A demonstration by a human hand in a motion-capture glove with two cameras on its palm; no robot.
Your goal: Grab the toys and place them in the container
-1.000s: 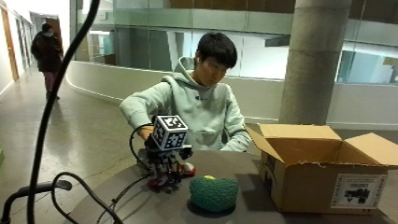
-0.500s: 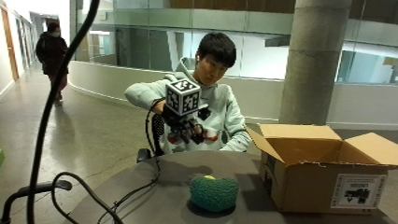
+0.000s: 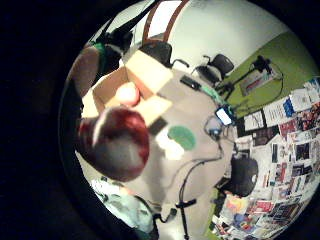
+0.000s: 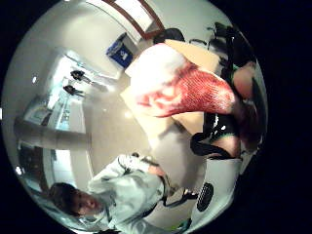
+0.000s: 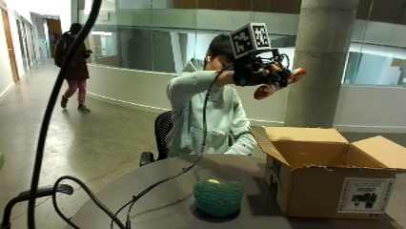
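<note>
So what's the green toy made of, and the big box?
The green toy looks like soft yarn, maybe crocheted: its surface is bumpy and matte. The box looks like plain brown cardboard, dull, with folded flaps and a printed label.

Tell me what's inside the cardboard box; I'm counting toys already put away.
From above, the little-finger palm view shows one pale, roundish object inside the cardboard box. The red toy near the palm covers one corner, and the outside view shows only its walls and flaps.

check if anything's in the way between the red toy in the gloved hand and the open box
Nothing visible blocks it. The gloved right hand holds the red toy high above the table, and the cardboard box below has its flaps folded out, top open.
</note>
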